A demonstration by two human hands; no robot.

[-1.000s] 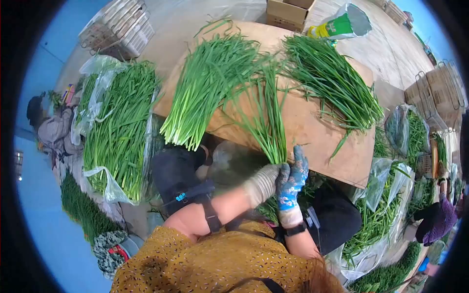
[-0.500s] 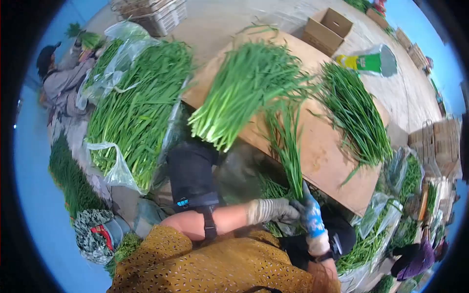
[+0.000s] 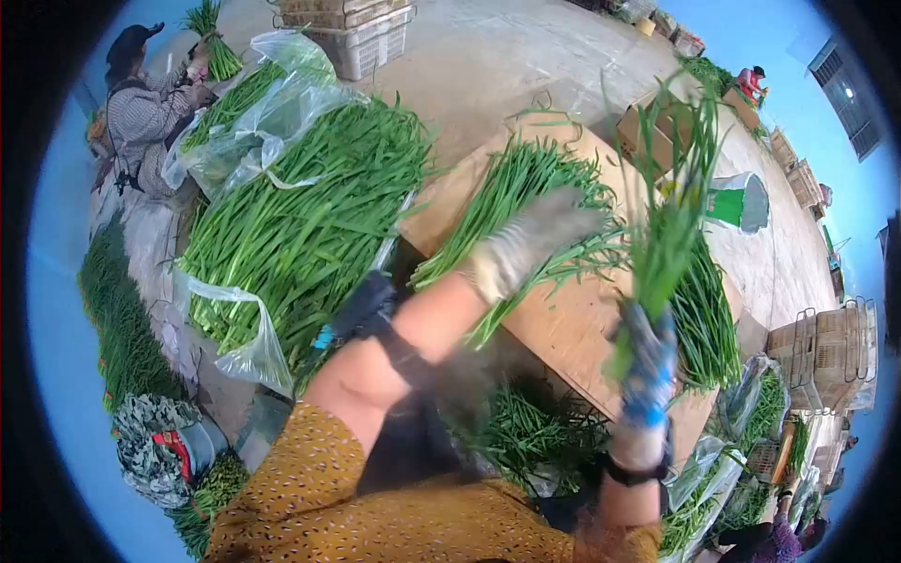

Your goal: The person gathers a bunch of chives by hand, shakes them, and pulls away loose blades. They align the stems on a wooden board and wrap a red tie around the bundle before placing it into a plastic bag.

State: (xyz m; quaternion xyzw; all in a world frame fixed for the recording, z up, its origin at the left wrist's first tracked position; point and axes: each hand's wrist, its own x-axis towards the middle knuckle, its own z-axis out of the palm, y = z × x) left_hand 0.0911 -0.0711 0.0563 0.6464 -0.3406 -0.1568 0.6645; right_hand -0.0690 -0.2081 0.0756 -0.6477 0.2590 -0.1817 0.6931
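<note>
Aloft, slim green bunch (image 3: pixel 671 220), perhaps chives, fingers of right hand (image 3: pixel 648 361) closed round its base; left hand (image 3: pixel 530 239) blurred, grip unclear.

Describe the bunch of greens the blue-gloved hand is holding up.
The small bunch of greens is long, thin, flat green leaves, like chives, blurred by motion. It stands nearly upright above the wooden board, tips fanning out at the top. The right hand, in a blue patterned glove, grips its lower end.

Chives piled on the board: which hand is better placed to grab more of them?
Probably the left. The left hand is over the pile on the board, seemingly free, though blurred. The right hand is shut around a raised bunch, off to the side.
</note>
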